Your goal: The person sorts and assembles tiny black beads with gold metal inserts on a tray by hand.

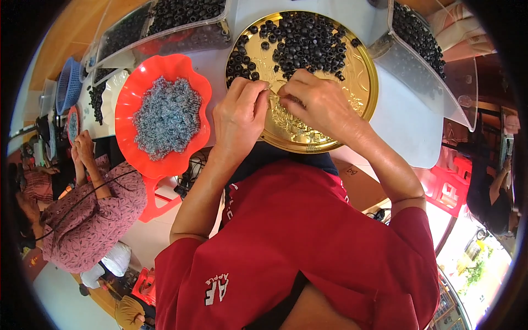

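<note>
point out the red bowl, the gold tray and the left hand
red bowl point(125, 107), head view: bare left wall
gold tray point(358, 67), head view: bare floor, right side
left hand point(236, 116), head view: back of the hand

Seen from the middle of the gold tray point(360, 66), open table point(408, 140) at four o'clock leaves room to pass. One clear tub point(426, 82) blocks half past two, another clear tub point(187, 38) ten, a red scalloped dish point(127, 93) nine; the left hand point(239, 113) fills eight, the right hand point(322, 104) five.
</note>
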The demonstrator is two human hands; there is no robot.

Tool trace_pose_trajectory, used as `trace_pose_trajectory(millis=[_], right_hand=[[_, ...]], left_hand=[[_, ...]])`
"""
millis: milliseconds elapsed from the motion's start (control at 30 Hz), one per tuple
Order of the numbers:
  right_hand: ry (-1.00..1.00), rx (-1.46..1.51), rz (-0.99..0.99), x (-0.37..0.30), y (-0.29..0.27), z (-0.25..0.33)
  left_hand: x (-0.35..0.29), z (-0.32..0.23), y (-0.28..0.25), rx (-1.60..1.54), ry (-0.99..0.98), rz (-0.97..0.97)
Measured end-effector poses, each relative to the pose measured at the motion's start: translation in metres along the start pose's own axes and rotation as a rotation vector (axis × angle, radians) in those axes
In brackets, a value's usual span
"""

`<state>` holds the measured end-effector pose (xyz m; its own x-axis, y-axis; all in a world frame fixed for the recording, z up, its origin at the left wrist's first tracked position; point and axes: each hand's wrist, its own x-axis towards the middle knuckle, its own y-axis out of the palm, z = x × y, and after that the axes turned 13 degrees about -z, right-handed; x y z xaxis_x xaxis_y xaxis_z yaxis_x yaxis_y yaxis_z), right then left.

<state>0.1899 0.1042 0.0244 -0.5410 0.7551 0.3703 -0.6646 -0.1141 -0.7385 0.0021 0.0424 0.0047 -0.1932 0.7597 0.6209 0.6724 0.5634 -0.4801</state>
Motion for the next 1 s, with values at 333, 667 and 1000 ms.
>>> trace_pose_trajectory(millis=[333,667,1000], right_hand=[[-0.004,0.013,0.016,-0.001,0.008,-0.006],[0.704,0.828,0.083,0.007,-0.008,0.005],[0.962,1.305,0.118,0.003,-0.004,0.002]], left_hand=[[0.0,-0.005,-0.006,-0.038,-0.121,0.049],[-0.007,-0.01,-0.001,-0.417,-0.297,0.013],[-0.002,-0.014,-0.002,-0.498,-0.255,-0.029]])
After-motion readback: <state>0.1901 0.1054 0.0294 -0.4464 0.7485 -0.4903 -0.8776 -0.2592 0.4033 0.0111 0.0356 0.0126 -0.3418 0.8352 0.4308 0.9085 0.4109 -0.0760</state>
